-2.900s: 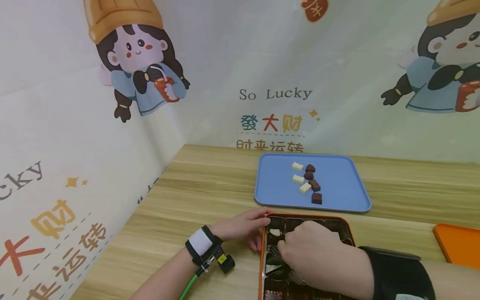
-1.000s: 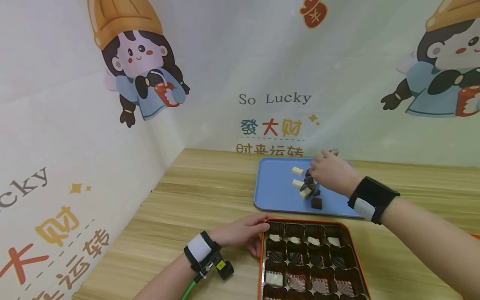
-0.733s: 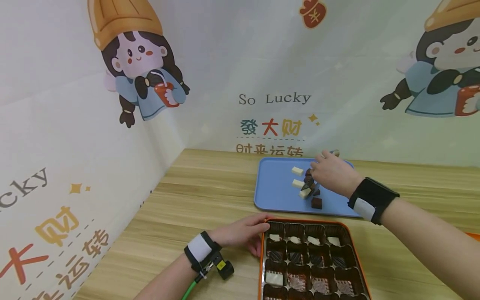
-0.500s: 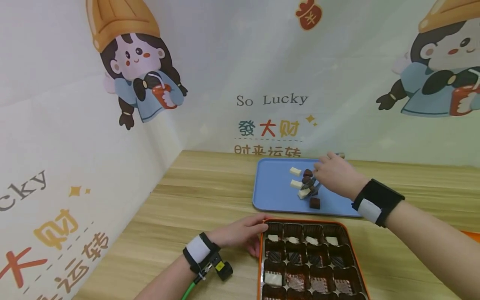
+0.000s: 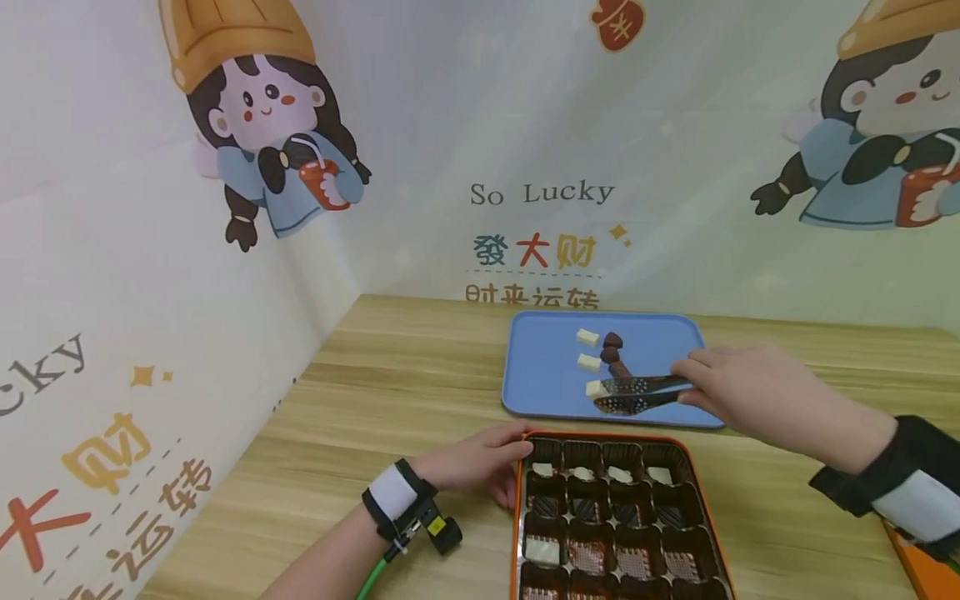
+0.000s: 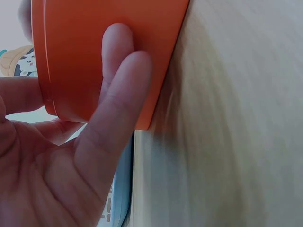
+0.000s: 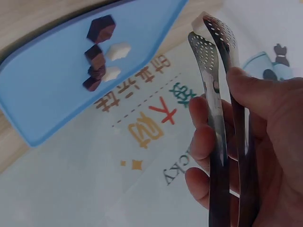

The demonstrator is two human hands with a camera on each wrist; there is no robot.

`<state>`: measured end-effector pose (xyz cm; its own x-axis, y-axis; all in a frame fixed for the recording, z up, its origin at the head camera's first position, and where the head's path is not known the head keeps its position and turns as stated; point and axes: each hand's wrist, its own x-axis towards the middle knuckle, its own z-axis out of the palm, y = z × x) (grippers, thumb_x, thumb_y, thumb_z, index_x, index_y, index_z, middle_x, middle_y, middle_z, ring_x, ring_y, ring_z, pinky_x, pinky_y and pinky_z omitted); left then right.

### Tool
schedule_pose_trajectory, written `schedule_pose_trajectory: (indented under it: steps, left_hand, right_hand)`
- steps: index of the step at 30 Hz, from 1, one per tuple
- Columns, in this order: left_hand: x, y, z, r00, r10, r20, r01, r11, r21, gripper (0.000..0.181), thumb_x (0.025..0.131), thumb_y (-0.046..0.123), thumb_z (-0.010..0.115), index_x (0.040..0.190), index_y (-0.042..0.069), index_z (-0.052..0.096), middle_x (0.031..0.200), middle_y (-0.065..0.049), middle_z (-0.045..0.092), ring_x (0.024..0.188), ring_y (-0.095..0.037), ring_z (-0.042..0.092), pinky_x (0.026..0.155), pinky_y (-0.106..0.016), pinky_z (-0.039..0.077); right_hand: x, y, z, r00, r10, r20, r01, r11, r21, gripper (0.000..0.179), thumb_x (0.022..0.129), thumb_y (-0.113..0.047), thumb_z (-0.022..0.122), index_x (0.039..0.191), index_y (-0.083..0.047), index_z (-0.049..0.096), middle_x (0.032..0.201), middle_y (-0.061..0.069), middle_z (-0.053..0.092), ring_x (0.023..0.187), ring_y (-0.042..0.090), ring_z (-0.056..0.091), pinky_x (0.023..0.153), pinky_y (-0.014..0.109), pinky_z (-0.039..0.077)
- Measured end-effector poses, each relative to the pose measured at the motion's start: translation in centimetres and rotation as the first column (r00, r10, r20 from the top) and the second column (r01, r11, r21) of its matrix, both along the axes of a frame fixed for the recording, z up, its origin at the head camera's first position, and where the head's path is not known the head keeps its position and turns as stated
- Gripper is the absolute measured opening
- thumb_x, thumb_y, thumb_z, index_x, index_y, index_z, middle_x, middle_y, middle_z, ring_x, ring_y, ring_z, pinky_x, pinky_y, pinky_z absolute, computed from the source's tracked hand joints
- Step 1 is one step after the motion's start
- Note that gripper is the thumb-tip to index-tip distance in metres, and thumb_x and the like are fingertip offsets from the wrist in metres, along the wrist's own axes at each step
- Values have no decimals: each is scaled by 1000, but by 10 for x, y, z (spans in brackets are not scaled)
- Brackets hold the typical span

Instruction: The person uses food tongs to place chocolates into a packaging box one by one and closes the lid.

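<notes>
My right hand (image 5: 757, 400) grips metal tongs (image 7: 218, 109) with perforated tips. Between those tips sits a white chocolate piece (image 7: 199, 24), held above the blue tray (image 5: 547, 396) in the head view. Two white pieces (image 5: 588, 362) and several dark brown chocolates (image 7: 101, 28) lie on this tray. One dark piece is hidden behind the tongs in the head view. My left hand (image 5: 480, 462) holds the far left corner of an orange-rimmed box (image 6: 71, 61), thumb at the rim, fingers against its outer wall. Its brown insert (image 5: 622, 508) has many compartments, some with white pieces.
An orange lid-like panel (image 5: 926, 567) lies at the right edge, partly behind the right wrist strap. The wooden table (image 5: 390, 367) ends at a printed cloth backdrop (image 5: 420, 167). The box stands just in front of the tray; its near end is out of view.
My right hand left the box and reached the tray with the tongs. It has now swung right and nearer, with a white piece lifted in the tongs. The left hand stays put.
</notes>
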<state>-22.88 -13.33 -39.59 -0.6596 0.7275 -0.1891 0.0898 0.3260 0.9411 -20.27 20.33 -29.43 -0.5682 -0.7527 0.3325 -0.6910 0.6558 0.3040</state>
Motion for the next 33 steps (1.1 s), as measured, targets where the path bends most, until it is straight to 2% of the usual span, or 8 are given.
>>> schedule_pose_trajectory:
  steps: [3, 4, 9, 13, 17, 22, 27, 33]
  left_hand:
    - [0, 0, 1, 1000, 4, -7, -4, 1000, -2, 40, 108, 23, 36, 146, 10, 38, 84, -12, 61, 59, -19, 62, 56, -35, 58]
    - [0, 0, 2, 1000, 2, -9, -2, 1000, -3, 41, 108, 23, 36, 146, 10, 38, 83, -13, 61, 59, -19, 62, 56, -36, 58]
    - [-2, 0, 3, 1000, 9, -11, -10, 1000, -8, 41, 108, 23, 36, 147, 11, 37, 82, -13, 60, 60, -19, 62, 57, -37, 58]
    - [-2, -1, 3, 1000, 8, -8, -8, 1000, -8, 42, 107, 23, 36, 147, 10, 37, 79, -12, 60, 60, -18, 62, 57, -37, 58]
    - [-1, 0, 2, 1000, -3, -9, 3, 1000, -7, 42, 107, 23, 37, 147, 8, 36, 78, -13, 60, 60, -18, 62, 58, -38, 58]
    - [-1, 1, 1, 1000, -1, -7, 1, 1000, -6, 42, 107, 23, 37, 146, 8, 37, 80, -14, 59, 59, -18, 61, 57, -37, 58]
    - [-1, 2, 2, 1000, 5, 1, -5, 1000, -9, 41, 107, 23, 37, 147, 10, 37, 81, -13, 59, 60, -20, 62, 56, -35, 58]
    - [-1, 1, 2, 1000, 0, -2, 0, 1000, 0, 41, 107, 23, 36, 146, 8, 37, 81, -13, 59, 59, -18, 61, 56, -37, 58]
  right_hand:
    - [21, -1, -1, 998, 58, 9, -58, 998, -22, 71, 97, -54, 13, 98, -10, 68, 76, -6, 55, 60, 8, 54, 46, 24, 45]
    - [28, -2, -1, 997, 76, 20, -75, 997, -33, 70, 98, -55, 14, 97, -11, 68, 74, -8, 52, 59, 6, 52, 45, 23, 43]
    - [54, -12, -1, 985, 157, 67, -154, 987, -39, 44, 101, -49, 42, 100, -14, 69, 77, -10, 56, 61, 3, 54, 47, 20, 46]
    - [66, -24, -3, 973, 147, 179, -159, 986, 56, 25, 91, -37, 68, 103, -15, 70, 81, -9, 58, 64, 4, 52, 49, 20, 46]
    - [73, -33, -5, 964, 99, 245, -145, 973, 177, 25, 88, -36, 71, 102, -16, 71, 79, -9, 57, 63, 4, 48, 50, 19, 45]
    - [77, -46, -7, 978, 49, 205, -118, 932, 343, 24, 86, -38, 72, 99, -17, 74, 84, -7, 63, 66, 7, 54, 56, 21, 49]
    - [83, -64, -7, 985, -8, 171, -62, 915, 398, 10, 80, -22, 79, 81, -18, 70, 67, -7, 51, 54, 8, 42, 45, 22, 37]
    - [89, -94, -3, 995, 17, 96, -56, 907, 418, 43, 81, -20, 78, 52, -24, 46, 52, -8, 34, 47, 9, 24, 44, 24, 19]
